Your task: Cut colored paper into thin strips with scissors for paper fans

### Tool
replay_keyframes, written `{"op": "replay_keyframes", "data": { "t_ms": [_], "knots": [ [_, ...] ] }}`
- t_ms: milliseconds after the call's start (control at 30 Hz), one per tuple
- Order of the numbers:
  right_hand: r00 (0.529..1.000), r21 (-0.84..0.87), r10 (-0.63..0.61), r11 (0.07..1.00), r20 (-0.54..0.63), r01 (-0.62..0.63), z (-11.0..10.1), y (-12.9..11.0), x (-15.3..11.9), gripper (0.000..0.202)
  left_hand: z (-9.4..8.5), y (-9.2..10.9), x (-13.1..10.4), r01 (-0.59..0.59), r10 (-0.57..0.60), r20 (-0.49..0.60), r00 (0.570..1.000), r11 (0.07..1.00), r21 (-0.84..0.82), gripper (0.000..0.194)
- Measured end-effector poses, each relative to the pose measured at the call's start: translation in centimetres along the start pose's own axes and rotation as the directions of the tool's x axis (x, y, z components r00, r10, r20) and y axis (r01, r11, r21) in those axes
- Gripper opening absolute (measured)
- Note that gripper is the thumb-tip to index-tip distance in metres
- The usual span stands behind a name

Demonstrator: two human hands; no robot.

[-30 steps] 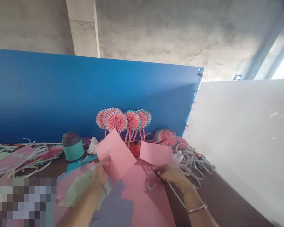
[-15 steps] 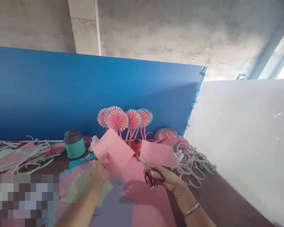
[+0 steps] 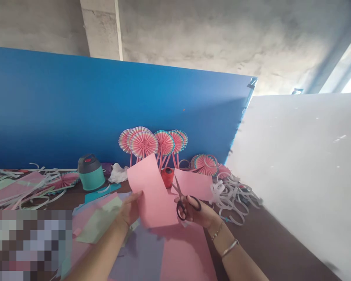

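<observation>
The left hand pinches a pink sheet upright; just right of it, the right hand grips black-handled scissors.

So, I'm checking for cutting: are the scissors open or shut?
Open: the scissors in the right hand show two blades spread apart beside the pink paper.

Left hand raised, fingers pinched; right hand fingers curled closed.
</observation>
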State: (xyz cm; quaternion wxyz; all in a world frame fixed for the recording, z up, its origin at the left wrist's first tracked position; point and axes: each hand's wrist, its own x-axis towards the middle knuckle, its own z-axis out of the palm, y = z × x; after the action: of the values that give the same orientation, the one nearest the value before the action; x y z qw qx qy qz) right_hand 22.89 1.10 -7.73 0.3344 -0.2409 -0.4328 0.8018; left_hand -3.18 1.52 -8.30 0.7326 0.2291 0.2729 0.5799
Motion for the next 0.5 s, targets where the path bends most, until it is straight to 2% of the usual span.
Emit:
{"op": "replay_keyframes", "data": {
  "t_ms": [100, 167, 233, 367, 433, 500],
  "knots": [
    [0.997, -0.032, 0.013, 0.999, 0.079, -0.011, 0.3, 0.9, 0.4, 0.044, 0.3, -1.0, -0.4, 0.058, -0.066, 0.226, 0.972, 0.997, 0.044, 0.028],
    [0.996, -0.067, 0.016, 0.998, 0.088, -0.010, 0.5, 1.4, 0.6, 0.041, 0.5, -1.6, -0.5, 0.090, -0.110, 0.302, 0.947, 0.993, 0.081, 0.033],
    [0.998, -0.122, 0.020, 0.992, 0.068, -0.011, 0.6, 1.8, 0.8, 0.039, 0.6, -1.9, -0.5, 0.113, -0.144, 0.331, 0.933, 0.987, 0.113, 0.034],
    [0.999, -0.215, 0.007, 0.977, 0.035, 0.001, 0.6, 1.6, 0.7, 0.039, 0.5, -1.9, -0.5, 0.104, -0.144, 0.299, 0.943, 0.984, 0.147, 0.032],
    [0.998, -0.239, -0.003, 0.971, 0.055, 0.016, 0.5, 1.2, 0.6, 0.043, 0.4, -1.6, -0.4, 0.115, -0.145, 0.226, 0.963, 0.983, 0.141, 0.028],
    [0.996, -0.277, 0.030, 0.961, 0.084, -0.006, 0.4, 0.8, 0.3, 0.045, 0.2, -1.3, 0.0, 0.109, -0.118, 0.106, 0.987, 0.990, 0.087, 0.021]
  ]
}}
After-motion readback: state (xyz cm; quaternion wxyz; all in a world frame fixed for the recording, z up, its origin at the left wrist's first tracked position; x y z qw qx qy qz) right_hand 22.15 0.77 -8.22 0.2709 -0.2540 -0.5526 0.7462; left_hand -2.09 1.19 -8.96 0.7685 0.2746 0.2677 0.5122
